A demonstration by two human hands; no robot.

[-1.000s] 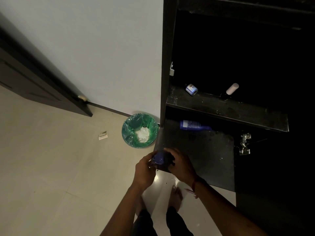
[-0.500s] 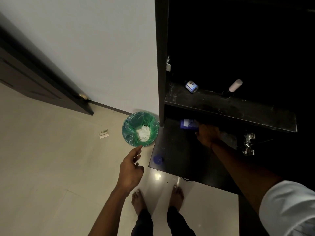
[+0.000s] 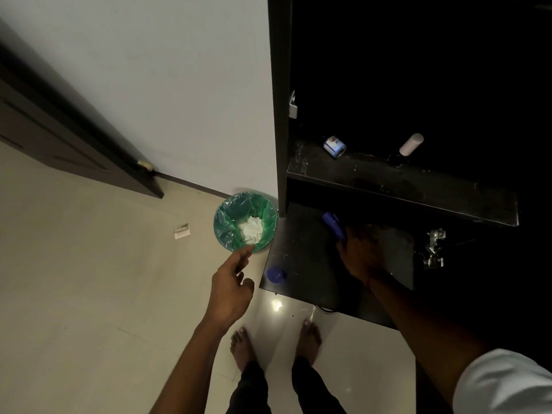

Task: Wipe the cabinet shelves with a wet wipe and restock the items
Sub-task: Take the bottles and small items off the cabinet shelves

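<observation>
right hand (image 3: 363, 258) now grips blue bottle (image 3: 333, 225), tilted (earlier flat)

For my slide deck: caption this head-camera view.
Right hand grips blue bottle at lower shelf; left hand open near green-lined bin.

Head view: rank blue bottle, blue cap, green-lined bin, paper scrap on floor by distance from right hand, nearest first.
1. blue bottle, gripped by the right hand, lower shelf
2. blue cap, shelf's front-left corner
3. green-lined bin, floor left of cabinet
4. paper scrap, floor farther left
</observation>
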